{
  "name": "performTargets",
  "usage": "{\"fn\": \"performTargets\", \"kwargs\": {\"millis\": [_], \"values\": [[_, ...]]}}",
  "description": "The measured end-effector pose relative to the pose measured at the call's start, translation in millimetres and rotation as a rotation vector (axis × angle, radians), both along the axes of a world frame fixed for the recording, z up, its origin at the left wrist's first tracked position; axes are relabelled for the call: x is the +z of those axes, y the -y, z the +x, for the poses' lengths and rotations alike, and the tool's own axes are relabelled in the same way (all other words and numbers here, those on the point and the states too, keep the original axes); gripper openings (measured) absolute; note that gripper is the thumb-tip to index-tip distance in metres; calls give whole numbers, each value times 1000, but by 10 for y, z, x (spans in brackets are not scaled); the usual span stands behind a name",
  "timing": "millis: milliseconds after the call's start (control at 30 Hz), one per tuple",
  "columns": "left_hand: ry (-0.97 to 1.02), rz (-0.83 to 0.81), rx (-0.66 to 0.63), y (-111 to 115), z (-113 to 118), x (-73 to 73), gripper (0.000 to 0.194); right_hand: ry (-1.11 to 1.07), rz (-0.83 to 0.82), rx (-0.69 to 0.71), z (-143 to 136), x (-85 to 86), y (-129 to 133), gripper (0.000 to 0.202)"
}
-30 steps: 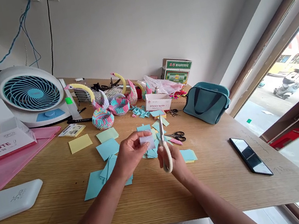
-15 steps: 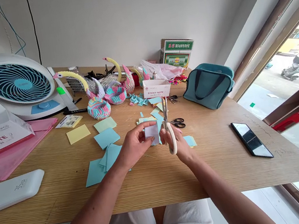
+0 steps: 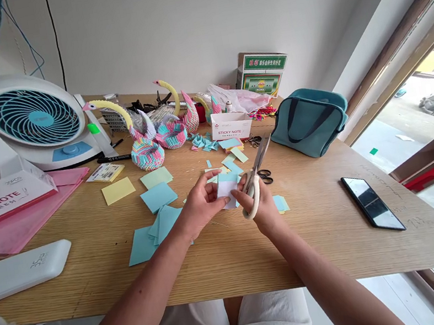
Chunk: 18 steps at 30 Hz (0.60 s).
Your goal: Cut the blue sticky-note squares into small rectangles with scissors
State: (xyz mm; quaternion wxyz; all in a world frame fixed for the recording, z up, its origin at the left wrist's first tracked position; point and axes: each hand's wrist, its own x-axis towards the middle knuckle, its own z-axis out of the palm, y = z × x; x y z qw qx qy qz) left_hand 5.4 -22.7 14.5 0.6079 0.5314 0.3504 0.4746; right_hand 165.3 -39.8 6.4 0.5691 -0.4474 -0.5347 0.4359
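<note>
My left hand (image 3: 205, 201) pinches a small piece of paper (image 3: 227, 185), pale lilac with a light blue strip along its top. Fingers of my right hand (image 3: 259, 200) reach the right edge of that paper while the hand holds white-handled scissors (image 3: 251, 196), blades up and tilted right. Blue sticky notes (image 3: 159, 197) lie left of my hands, some in an overlapping pile (image 3: 165, 225). Cut paper pieces (image 3: 232, 166) are scattered just beyond my fingers. Black-handled scissors (image 3: 265, 177) rest behind my right hand, and a small blue stack (image 3: 281, 202) sits to its right.
Folded-paper swans (image 3: 148, 153) stand at the back beside a white sticky note box (image 3: 230, 125). A fan (image 3: 33, 119) and a larger box (image 3: 1, 203) occupy the left. On the right are a teal bag (image 3: 308, 123) and a phone (image 3: 372, 203).
The scissors have tilted to the right and dropped lower in my right hand, whose fingers now meet the paper. More of the paper shows, with a blue top strip. The view has shifted slightly.
</note>
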Motion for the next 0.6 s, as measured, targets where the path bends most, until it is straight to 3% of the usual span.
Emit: {"fn": "performTargets", "kwargs": {"millis": [133, 333, 600], "values": [[93, -95, 15, 10, 32, -28, 37, 26, 69, -63, -34, -3, 19, 31], [140, -98, 75, 49, 102, -53, 30, 52, 108, -65, -87, -29, 39, 28], [21, 31, 139, 31, 114, -33, 23, 144, 148, -120, -100, -49, 29, 26]]}}
